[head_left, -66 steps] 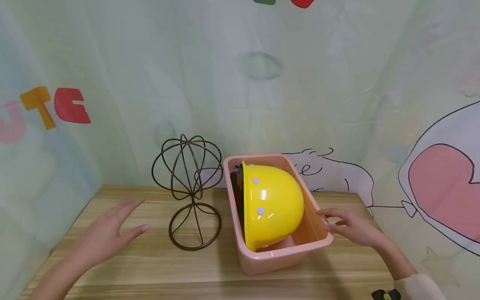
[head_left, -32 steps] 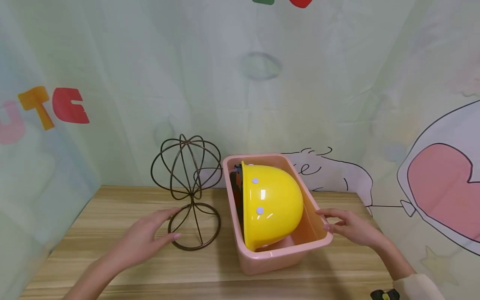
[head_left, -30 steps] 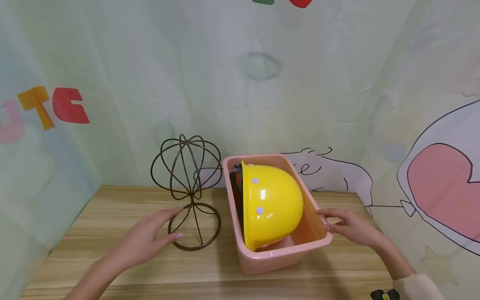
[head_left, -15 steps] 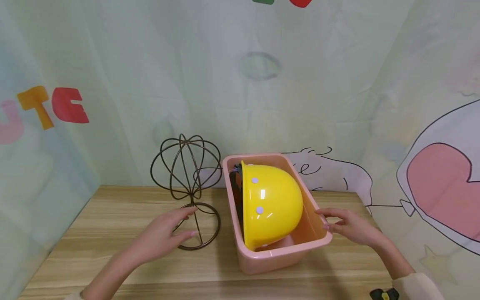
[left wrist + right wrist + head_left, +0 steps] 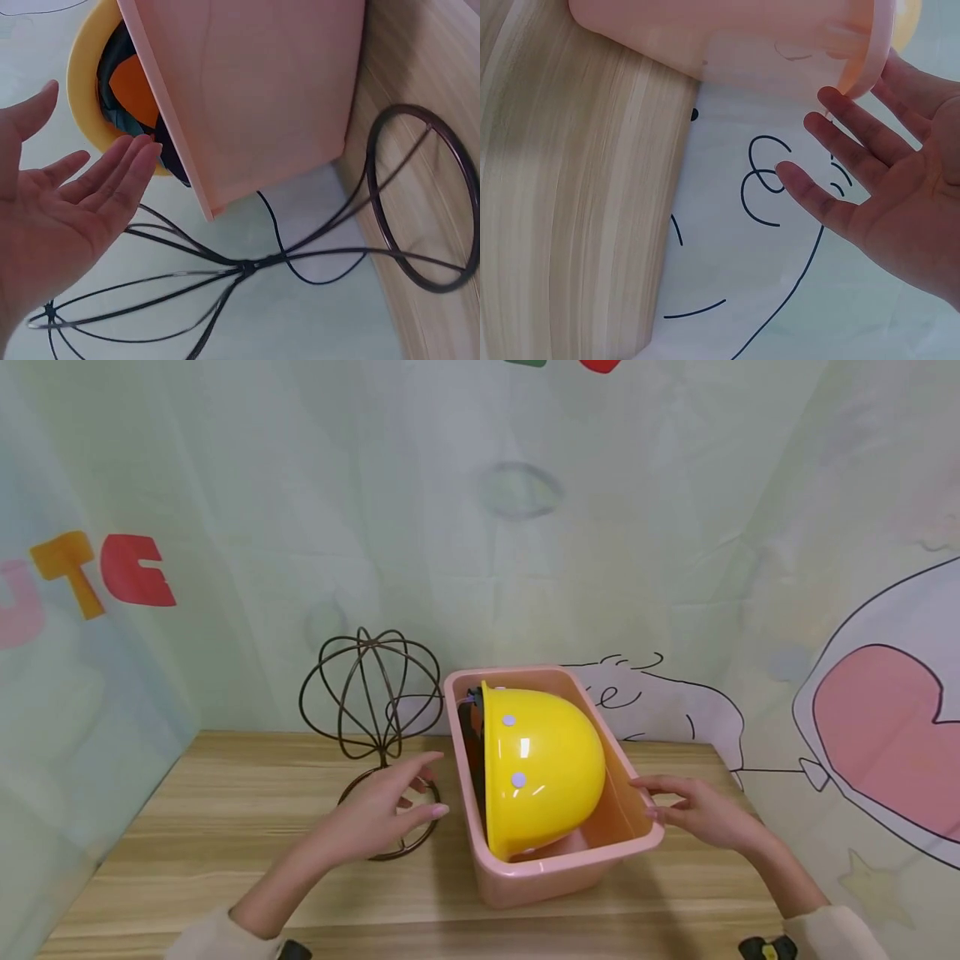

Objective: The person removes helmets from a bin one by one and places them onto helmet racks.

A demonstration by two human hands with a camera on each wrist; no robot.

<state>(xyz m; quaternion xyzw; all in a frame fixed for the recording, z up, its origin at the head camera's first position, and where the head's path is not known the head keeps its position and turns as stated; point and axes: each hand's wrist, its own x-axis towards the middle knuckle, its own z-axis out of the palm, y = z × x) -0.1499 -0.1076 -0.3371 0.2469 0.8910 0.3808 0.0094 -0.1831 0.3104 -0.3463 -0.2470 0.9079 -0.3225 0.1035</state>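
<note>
The left hand [image 5: 378,814] is released and holds nothing: its fingers are loosely stretched, the thumb apart from them, and their tips are just short of the bin [image 5: 540,887]. Past those tips the yellow helmet [image 5: 547,768] lies on its side in the bin, hollow side facing the left fingers, crown turned towards the right ones. The left wrist view shows its orange and dark lining [image 5: 135,84] near the left fingertips. The right hand [image 5: 708,812] touches the bin's rim with thumb and forefinger, the other three fingers spread loosely below; whether those two pinch the rim, I cannot tell. The wire stand [image 5: 246,265] is upright beside the bin, its cage rising beyond the left fingers, its ring base partly hidden behind them. Under both hands is the table [image 5: 360,910]; beyond the fingers hangs a printed curtain [image 5: 435,527]
</note>
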